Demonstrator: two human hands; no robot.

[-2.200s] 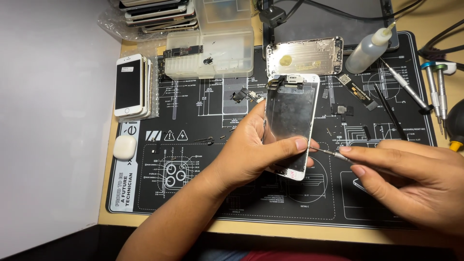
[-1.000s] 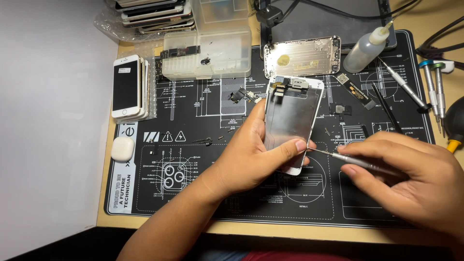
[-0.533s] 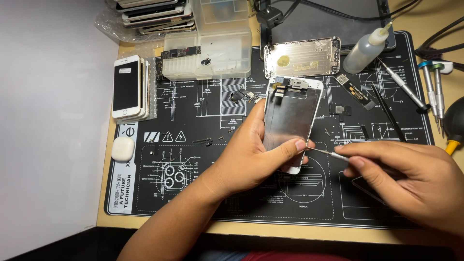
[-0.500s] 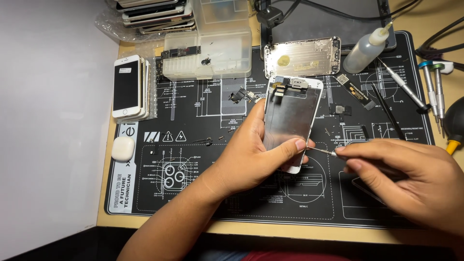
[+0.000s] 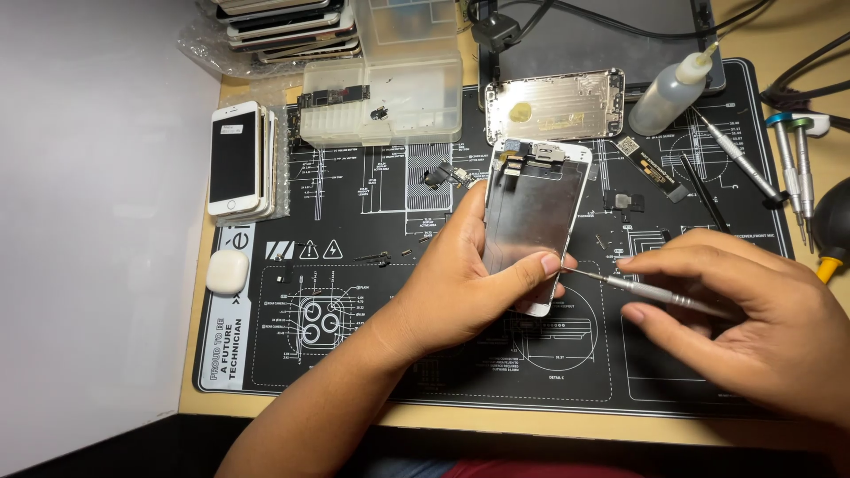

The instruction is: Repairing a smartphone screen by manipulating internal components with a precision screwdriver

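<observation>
- Head view, the surface: a black repair mat (image 5: 372, 354) printed with white diagrams covers most of a light wooden desk (image 5: 549, 425). A plain white wall or panel (image 5: 97, 221) runs along the mat's left side.
- Left hand (image 5: 460, 283): its fingers are wrapped around a detached phone screen assembly (image 5: 536, 212), thumb pressed on the lower right edge. The assembly is held tilted above the middle of the mat, metal back plate facing up.
- Right hand (image 5: 753, 327): its fingertips are pinched together on a thin metal tool (image 5: 646, 289). The tool's tip sits at the assembly's lower right edge, just beside the left thumb.
- Far side of the mat: a bare silver phone housing (image 5: 555, 104), a clear plastic parts box (image 5: 381, 102) and a small squeeze bottle (image 5: 673, 88).
- Left edge: a stack of white phones (image 5: 239, 159) stands near a small white earbud case (image 5: 227, 271).
- Right edge: several screwdrivers (image 5: 788, 168) lie close together, with a black air blower (image 5: 834, 221) partly cut off.
- Small loose parts and a flex cable (image 5: 651, 164) are scattered near the assembly.
</observation>
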